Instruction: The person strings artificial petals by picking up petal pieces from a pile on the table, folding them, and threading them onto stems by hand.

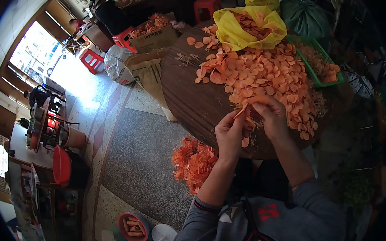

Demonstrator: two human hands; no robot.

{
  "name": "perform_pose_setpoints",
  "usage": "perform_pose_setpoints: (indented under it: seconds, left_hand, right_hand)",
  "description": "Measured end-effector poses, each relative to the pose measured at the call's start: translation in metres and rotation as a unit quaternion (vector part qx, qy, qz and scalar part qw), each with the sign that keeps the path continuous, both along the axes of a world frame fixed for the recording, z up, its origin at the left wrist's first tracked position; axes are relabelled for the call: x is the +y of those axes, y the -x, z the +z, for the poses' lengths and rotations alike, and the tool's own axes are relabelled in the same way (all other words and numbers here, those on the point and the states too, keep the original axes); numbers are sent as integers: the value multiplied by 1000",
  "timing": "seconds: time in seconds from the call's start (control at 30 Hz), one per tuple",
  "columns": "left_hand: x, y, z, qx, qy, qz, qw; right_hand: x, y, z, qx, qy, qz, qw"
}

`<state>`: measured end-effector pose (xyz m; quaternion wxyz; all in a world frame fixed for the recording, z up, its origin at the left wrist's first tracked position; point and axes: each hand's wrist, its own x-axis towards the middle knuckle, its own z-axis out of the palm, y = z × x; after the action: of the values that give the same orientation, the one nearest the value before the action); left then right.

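My left hand and my right hand meet over the near edge of the round brown table. The fingers of both are pinched on orange petal-like pieces, partly covered by the fingertips. Just beyond lies a broad heap of flat, round orange petals. Thin dry-looking sprigs rest on the table to the left of the heap. At the far side, a yellow plastic bag stands open with more petals inside. A green basket with petals and sprigs sits to the right.
Below the table's near edge is a pile of orange bunches. Left of the table stand a brown sack, a white bag and a cardboard box. Red stools and another person are farther back. A bowl sits low down.
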<state>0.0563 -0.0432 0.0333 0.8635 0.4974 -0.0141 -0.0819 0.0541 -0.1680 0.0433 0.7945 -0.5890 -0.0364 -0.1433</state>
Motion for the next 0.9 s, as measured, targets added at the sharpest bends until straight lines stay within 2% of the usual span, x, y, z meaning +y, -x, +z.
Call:
perform_pose_setpoints:
  seconds: [0.33,0.43,0.63,0.83,0.9]
  left_hand:
    - [-5,10,1,13,60,16,998]
    - [-5,13,3,24,82,4,996]
    - [-5,16,2,54,136,-21,989]
    - [-4,18,4,86,166,-55,981]
    - [-4,19,7,96,163,-56,980]
  right_hand:
    - [5,7,-19,-83,-57,-30,994]
    - [5,9,-29,-99,-14,-62,993]
    - [4,12,-29,-173,39,-51,983]
    - [0,13,-26,-193,49,-46,979]
    - [0,14,-26,-155,-16,-29,987]
